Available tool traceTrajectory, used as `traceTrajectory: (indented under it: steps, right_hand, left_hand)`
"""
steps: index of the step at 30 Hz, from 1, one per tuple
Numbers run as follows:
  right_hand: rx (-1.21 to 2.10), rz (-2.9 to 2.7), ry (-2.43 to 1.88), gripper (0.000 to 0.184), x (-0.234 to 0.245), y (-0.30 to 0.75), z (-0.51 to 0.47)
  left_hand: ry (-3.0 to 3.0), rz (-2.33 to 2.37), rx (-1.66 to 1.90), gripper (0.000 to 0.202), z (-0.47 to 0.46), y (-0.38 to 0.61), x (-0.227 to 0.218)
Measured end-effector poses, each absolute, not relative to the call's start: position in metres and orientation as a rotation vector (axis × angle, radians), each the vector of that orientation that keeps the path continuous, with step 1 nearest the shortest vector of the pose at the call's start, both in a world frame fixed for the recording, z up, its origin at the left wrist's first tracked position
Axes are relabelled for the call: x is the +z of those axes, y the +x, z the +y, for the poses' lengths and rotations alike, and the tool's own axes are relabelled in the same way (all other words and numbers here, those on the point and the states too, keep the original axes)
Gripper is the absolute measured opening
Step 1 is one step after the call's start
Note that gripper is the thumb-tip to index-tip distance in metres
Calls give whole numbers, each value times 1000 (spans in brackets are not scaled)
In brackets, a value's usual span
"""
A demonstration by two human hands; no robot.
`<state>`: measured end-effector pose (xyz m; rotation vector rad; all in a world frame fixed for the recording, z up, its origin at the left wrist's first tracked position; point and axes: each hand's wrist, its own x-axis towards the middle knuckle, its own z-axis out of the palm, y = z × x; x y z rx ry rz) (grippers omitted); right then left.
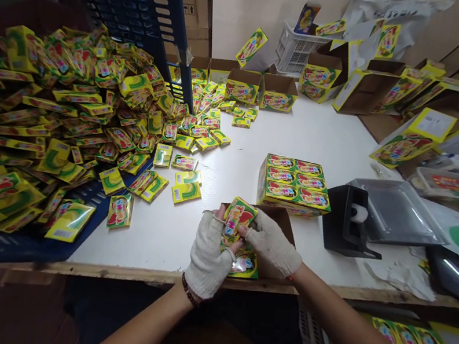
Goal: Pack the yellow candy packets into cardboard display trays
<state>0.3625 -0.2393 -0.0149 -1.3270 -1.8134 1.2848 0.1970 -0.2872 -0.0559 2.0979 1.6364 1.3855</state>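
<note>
My left hand (209,256), in a white fingerless glove with a beaded bracelet at the wrist, is closed on a small yellow-and-green printed box (239,219). Gripping the same box from the other side is my right hand (272,245), gloved alike. Both hands are over an open cardboard carton (284,228) at the table's front edge. More printed boxes (246,264) show in the carton just below my fingers; the hands hide part of it. Beyond my right hand sits a block of similar boxes (296,186), stacked in rows.
A tipped blue crate (152,0) spills a heap of small boxes (69,104) onto the white table (231,160) at left. Open display cartons (278,93) line the back. At right stand a black tape dispenser (347,221), a clear tray (399,212) and a phone (454,274).
</note>
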Motion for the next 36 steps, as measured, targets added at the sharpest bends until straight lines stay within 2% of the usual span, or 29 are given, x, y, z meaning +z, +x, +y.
traceTrajectory:
  steps: [3,5,9,12,17,25,32,34,36]
  right_hand:
    - [871,-2075,-1684,40,-7,374,-227]
    - [611,-2391,-1758,41,-4,378,-216]
    - [294,-3015,-1505,33,-15,363,-202]
    - [180,-3072,-1438,26,-33,344,-198]
    - [187,-2984,-1471,25,-53,337,-200]
    - [264,-2815,-1674,42,-65,343,-218]
    - [473,-2890,-1681,32,-56,335,-214]
    - [574,-2873,-1658,31,-46,342,-211]
    - [680,-2808,-1690,30,-34,355,-211]
  left_hand:
    - [2247,1585,1167,47,-297,201,-45]
    - [2436,1406,881,37,-307,204,-40]
    - [2627,1287,383,56,-323,209,-44]
    - [2646,1272,269,57,-327,209,-50]
    - [2655,1239,253,55,-325,205,-51]
    - [2626,1233,245,60,-326,206,-51]
    - [2592,1265,267,48,-325,207,-45]
    - [2585,1224,368,44,-324,202,-46]
    - [2512,1238,603,31,-325,192,-49]
